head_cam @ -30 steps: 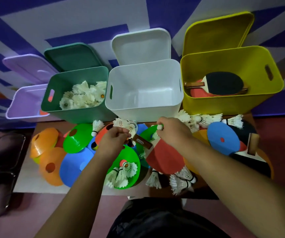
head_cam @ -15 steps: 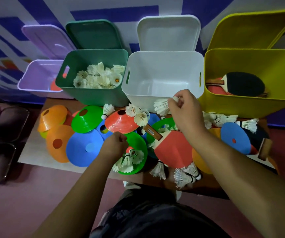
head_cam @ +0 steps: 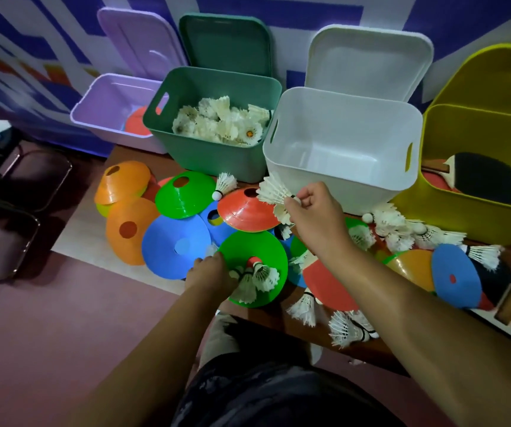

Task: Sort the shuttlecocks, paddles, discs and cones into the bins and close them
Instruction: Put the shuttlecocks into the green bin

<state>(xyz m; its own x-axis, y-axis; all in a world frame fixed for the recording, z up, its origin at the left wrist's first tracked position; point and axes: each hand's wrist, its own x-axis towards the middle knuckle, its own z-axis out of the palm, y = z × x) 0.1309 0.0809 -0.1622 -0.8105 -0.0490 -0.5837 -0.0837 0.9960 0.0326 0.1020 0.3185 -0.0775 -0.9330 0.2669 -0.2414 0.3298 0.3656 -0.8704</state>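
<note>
My right hand point(head_cam: 316, 214) pinches white shuttlecocks point(head_cam: 274, 192) by their corks, lifted above a red cone point(head_cam: 245, 211) in front of the white bin point(head_cam: 343, 146). My left hand point(head_cam: 211, 272) reaches onto a green cone point(head_cam: 266, 251) and grips shuttlecocks point(head_cam: 255, 278) lying on it. The green bin point(head_cam: 214, 118) holds a heap of shuttlecocks. A black paddle point(head_cam: 485, 177) lies in the yellow bin point(head_cam: 476, 161). The purple bin point(head_cam: 109, 109) holds a red disc. A red paddle point(head_cam: 328, 285) lies under my right forearm.
Orange, green and blue cones point(head_cam: 174, 241) crowd the low table's left half. More shuttlecocks point(head_cam: 402, 226) lie loose at right and at the front edge point(head_cam: 349, 328). A blue disc point(head_cam: 454, 278) covers another paddle at far right. All lids lean open against the wall. Dark chairs stand left.
My right hand lifted its shuttlecocks and carried them left, toward the green bin. My left hand dropped from the red cone to the shuttlecocks on the green cone. The view swung left.
</note>
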